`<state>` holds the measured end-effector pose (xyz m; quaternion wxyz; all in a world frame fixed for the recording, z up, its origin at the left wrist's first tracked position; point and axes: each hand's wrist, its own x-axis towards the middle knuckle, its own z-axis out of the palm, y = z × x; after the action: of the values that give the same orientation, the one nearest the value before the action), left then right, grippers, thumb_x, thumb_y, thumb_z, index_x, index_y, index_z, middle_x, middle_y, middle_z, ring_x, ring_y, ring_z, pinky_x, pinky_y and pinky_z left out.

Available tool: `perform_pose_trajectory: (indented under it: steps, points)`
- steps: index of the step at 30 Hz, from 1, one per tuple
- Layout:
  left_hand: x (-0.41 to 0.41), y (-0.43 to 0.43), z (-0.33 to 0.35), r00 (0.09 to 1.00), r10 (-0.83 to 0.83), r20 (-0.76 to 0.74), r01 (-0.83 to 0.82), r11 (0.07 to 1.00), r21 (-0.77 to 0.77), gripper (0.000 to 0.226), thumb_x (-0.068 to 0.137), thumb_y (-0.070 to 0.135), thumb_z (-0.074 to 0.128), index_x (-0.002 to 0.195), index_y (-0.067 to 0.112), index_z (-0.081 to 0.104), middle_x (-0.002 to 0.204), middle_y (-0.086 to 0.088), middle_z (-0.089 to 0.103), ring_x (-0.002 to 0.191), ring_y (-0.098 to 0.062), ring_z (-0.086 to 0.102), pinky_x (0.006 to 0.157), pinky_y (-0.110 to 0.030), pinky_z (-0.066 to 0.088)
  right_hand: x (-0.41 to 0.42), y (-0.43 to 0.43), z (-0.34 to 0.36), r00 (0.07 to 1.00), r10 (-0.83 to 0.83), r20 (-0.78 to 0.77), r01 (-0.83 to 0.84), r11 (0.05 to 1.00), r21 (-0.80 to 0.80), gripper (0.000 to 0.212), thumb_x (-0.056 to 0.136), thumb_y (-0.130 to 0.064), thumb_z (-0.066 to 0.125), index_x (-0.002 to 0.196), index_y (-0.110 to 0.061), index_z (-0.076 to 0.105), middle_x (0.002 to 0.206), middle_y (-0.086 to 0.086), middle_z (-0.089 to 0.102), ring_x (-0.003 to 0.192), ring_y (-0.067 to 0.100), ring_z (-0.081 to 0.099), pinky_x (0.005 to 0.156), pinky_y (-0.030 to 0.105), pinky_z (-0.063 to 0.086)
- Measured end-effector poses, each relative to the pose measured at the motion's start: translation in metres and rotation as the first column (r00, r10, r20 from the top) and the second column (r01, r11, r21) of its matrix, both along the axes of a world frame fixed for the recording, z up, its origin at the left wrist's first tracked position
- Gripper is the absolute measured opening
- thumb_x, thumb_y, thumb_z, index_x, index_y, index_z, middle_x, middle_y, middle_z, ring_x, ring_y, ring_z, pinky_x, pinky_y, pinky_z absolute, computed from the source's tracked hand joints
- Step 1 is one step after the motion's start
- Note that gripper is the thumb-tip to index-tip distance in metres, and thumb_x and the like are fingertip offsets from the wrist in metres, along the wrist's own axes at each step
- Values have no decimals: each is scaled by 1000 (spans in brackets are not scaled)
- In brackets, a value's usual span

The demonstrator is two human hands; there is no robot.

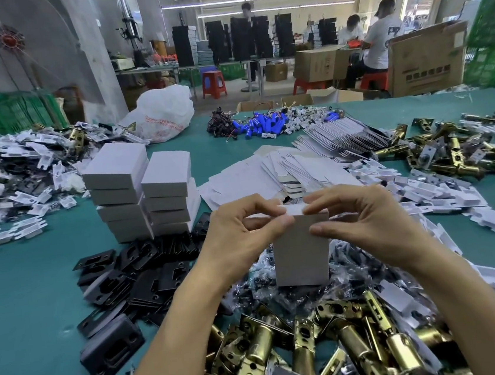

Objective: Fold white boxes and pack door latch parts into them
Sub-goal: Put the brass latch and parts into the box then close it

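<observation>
box (pixel 301 252) held upright over the latches (pixel 350 339), top end up for flap access. left hand (pixel 239 234) and right hand (pixel 363 217): fingers (pixel 272 223) pinching the top flap, probably tucking it shut. Contents hidden.

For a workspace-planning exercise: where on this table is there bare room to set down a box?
Bare table lies left of the black plates, and a strip runs between the plastic bag and batteries. Crowded: brass latches in front, white parts at right.
</observation>
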<state>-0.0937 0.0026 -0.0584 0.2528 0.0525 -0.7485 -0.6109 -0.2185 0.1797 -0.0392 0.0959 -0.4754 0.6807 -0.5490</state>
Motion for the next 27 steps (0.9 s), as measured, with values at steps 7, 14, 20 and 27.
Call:
perform_pose_trajectory:
  steps: [7,14,20,27]
  points:
    - [-3,-2,-5,991,-76,113,89,989,-116,33,88,10,76,102,38,66,108,20,66,96,-16,70,76,-34,62,-3,2,1,994,48,98,-55,996,74,34,78,1,76,92,-30,76,103,-4,75,89,23,73,82,41,61]
    - [-3,3,-4,994,-68,84,78,989,-123,37,91,12,73,112,42,64,114,1,67,91,-22,70,73,-29,60,0,-3,1,997,1,79,0,1000,-10,26,78,0,76,91,-23,76,93,3,76,87,25,73,77,39,62]
    - [1,1,1,964,-146,222,125,986,106,43,87,35,78,123,31,55,103,-8,74,84,-28,76,64,-40,63,5,-5,10,946,-8,323,115,942,-315,24,72,-18,74,94,-28,75,100,10,74,85,23,73,71,34,62]
    - [-4,6,11,991,-3,137,-43,943,330,52,77,41,77,110,4,59,71,-6,73,57,-25,70,49,-28,57,9,-15,3,893,-79,443,198,954,-228,47,87,-8,69,125,-32,60,119,4,64,96,18,72,75,29,60]
